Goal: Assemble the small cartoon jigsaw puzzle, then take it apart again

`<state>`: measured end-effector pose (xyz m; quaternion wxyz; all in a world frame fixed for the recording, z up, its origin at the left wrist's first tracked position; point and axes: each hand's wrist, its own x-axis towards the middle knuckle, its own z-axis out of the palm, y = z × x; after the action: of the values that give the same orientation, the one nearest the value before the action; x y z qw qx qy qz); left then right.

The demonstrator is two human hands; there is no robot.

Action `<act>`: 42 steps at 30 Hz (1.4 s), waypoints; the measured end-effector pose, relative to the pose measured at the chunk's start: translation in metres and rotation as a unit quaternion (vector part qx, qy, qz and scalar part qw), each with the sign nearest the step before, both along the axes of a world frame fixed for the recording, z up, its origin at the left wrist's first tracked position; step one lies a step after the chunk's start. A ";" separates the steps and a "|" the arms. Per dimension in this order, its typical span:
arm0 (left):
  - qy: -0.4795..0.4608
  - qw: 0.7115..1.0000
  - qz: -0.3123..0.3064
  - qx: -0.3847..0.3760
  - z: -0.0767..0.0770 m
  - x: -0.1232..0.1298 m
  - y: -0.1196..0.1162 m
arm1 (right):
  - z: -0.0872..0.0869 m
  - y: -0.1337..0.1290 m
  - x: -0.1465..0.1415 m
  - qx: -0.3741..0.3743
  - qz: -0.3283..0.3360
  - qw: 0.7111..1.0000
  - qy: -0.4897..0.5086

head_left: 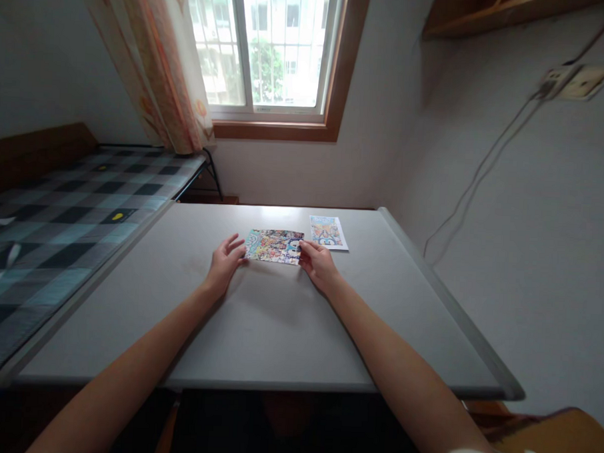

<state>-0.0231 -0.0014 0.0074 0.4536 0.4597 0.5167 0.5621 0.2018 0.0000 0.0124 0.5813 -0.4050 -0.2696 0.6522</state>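
I held the rectangular card (274,246), densely printed in many colours, long sides crosswise, just to the near left of the white-bordered print (328,232).

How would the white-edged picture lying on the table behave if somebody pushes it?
The picture probably slides easily: the table looks smooth. It is likely light, since it looks thin. Tipping seems unlikely, because it lies flat.

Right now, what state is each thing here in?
Illustrated card: held, right edge pinched
Right hand: closed on that edge
Left hand: at the left edge, grip unclear
White-bordered picture: flat on the table
Curtain: gathered aside
Power cord: plugged in
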 end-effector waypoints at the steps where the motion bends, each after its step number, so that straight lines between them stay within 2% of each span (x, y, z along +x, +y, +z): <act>1: 0.089 0.994 0.004 0.062 0.000 0.000 -0.002 | 0.000 0.000 0.000 -0.003 -0.002 1.000 -0.005; 3: 0.262 0.947 -0.002 0.188 0.001 0.001 -0.007 | 0.000 0.000 -0.001 -0.006 0.006 1.000 -0.013; 5: 0.376 0.884 -0.021 0.277 0.001 0.004 -0.012 | 0.000 -0.002 -0.003 -0.005 0.024 1.000 -0.016; 7: 0.431 0.841 -0.057 0.323 0.001 0.007 -0.015 | -0.001 -0.005 -0.005 -0.001 0.038 0.999 -0.017; 10: 0.461 0.811 -0.123 0.337 -0.004 0.009 -0.015 | -0.004 -0.009 -0.010 0.020 0.050 0.998 -0.037; 13: 0.459 0.807 -0.174 0.329 -0.009 0.005 -0.010 | -0.008 -0.011 -0.011 0.060 0.082 0.990 -0.099; 16: 0.444 0.810 -0.206 0.324 -0.013 -0.001 -0.006 | -0.010 -0.009 -0.008 0.124 0.097 0.963 -0.221; 18: 0.427 0.818 -0.209 0.322 -0.014 -0.002 -0.005 | -0.010 -0.007 -0.003 0.185 0.079 0.925 -0.323; 20: 0.417 0.825 -0.212 0.316 -0.014 -0.002 -0.004 | -0.009 -0.006 0.002 0.244 0.059 0.874 -0.416; 22: 0.415 0.827 -0.221 0.309 -0.015 -0.001 -0.004 | -0.009 -0.006 0.006 0.286 0.055 0.824 -0.486; 24: 0.419 0.825 -0.225 0.304 -0.016 -0.001 -0.004 | -0.010 -0.006 0.008 0.305 0.063 0.791 -0.527; 26: 0.430 0.820 -0.224 0.303 -0.017 0.000 -0.004 | -0.013 -0.006 0.008 0.308 0.069 0.777 -0.544; 33: 0.468 0.804 -0.211 0.301 -0.019 -0.001 -0.002 | -0.019 -0.008 0.004 0.305 0.088 0.768 -0.557; 35: 0.467 0.806 -0.200 0.304 -0.011 0.003 -0.007 | -0.019 -0.008 0.004 0.307 0.093 0.766 -0.557; 37: 0.463 0.808 -0.186 0.313 0.006 0.012 -0.023 | -0.019 -0.008 0.004 0.309 0.096 0.766 -0.556; 39: 0.414 0.810 -0.220 0.353 0.034 0.027 -0.054 | -0.019 -0.008 0.004 0.307 0.099 0.770 -0.551; 42: 0.254 0.818 -0.318 0.406 0.083 0.047 -0.116 | -0.019 -0.008 0.005 0.305 0.104 0.769 -0.552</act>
<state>0.0238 -0.1175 0.0903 0.2322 0.8675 0.1636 0.4084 0.2067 -0.0082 -0.0061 0.3540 -0.4660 -0.7695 0.2558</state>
